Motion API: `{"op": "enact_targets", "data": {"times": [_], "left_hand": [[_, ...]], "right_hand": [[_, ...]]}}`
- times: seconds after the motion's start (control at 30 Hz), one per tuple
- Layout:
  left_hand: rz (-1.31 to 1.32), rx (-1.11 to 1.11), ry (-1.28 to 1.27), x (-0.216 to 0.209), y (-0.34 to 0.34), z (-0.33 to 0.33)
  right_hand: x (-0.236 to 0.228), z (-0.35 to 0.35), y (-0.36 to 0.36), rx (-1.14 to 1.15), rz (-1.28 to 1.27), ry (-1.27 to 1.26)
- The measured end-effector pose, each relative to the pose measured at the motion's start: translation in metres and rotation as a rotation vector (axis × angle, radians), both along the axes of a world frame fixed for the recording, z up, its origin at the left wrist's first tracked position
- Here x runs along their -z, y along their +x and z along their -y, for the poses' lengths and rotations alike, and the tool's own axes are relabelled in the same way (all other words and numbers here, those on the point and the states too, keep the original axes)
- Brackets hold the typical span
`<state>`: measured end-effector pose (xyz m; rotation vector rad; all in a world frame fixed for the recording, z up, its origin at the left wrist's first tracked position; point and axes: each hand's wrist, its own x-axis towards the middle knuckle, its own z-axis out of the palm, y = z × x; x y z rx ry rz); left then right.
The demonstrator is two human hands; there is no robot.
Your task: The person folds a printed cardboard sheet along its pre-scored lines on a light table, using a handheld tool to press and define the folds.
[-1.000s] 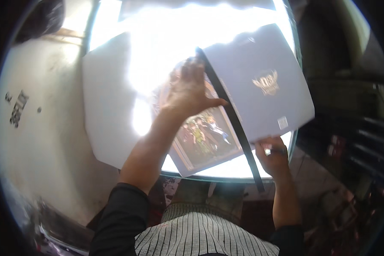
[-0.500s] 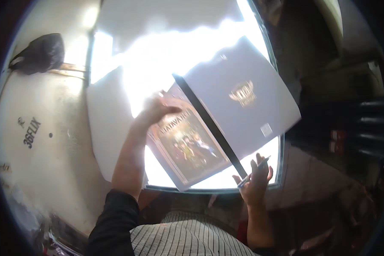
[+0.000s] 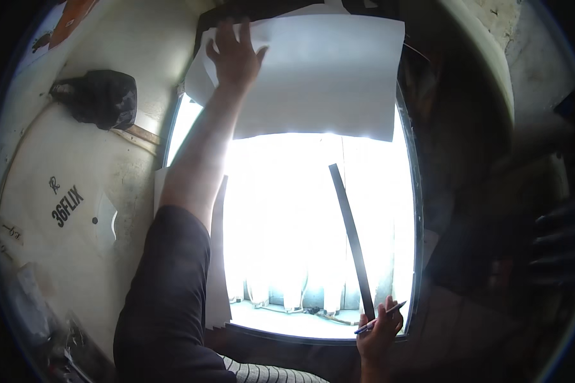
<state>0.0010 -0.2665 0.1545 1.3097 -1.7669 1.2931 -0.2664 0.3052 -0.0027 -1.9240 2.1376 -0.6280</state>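
Observation:
My left hand (image 3: 237, 59) reaches to the far end of a brightly lit light table (image 3: 287, 223). Its fingers are spread over the left part of large pale sheets (image 3: 329, 70), whose printing, if any, does not show. At the near right corner, my right hand (image 3: 378, 335) is closed around a pen (image 3: 396, 307) and the near end of a long, flat black strip (image 3: 350, 233) like a ruler. The strip points away from me across the glowing glass. More pale sheets (image 3: 216, 274) lie along the left edge, partly hidden by my left arm.
Left of the light table is a pale board (image 3: 96, 179) with dark lettering. A black bag-like bundle (image 3: 105, 99) sits on it beside a wooden strip (image 3: 140, 135). The table's dark frame (image 3: 418, 210) borders the right side, with shadowed objects beyond.
The printed sheet with a picture panel and emblem has gone from the middle, baring the glowing glass. My left hand has moved from it to the far sheets. My right hand still holds pen and strip.

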Motion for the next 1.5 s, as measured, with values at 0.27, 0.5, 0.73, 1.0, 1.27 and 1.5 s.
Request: {"op": "enact_targets", "data": {"times": [0.27, 0.5, 0.73, 1.0, 1.27, 1.5], "left_hand": [[-0.225, -0.237, 1.389, 0.086, 0.01, -0.022], [-0.216, -0.17, 0.925, 0.09, 0.184, -0.196], [-0.393, -0.046, 1.32, 0.163, 0.159, -0.49], [-0.498, 0.238, 1.533, 0.151, -0.094, -0.461], [0.031, 0.294, 1.36, 0.142, 0.027, -0.321], [-0.253, 0.024, 1.222, 0.154, -0.041, -0.345]], "right_hand": [[-0.003, 0.005, 0.006, -0.011, 0.02, 0.028], [-0.019, 0.014, 0.012, 0.057, -0.035, -0.042], [0.0, 0.008, 0.016, 0.047, 0.062, -0.076], [-0.02, -0.003, 0.003, 0.058, -0.152, 0.069], [-0.002, -0.105, -0.046, 0.389, -0.184, 0.151], [-0.03, -0.09, -0.037, 0.424, 0.193, 0.229]]}}
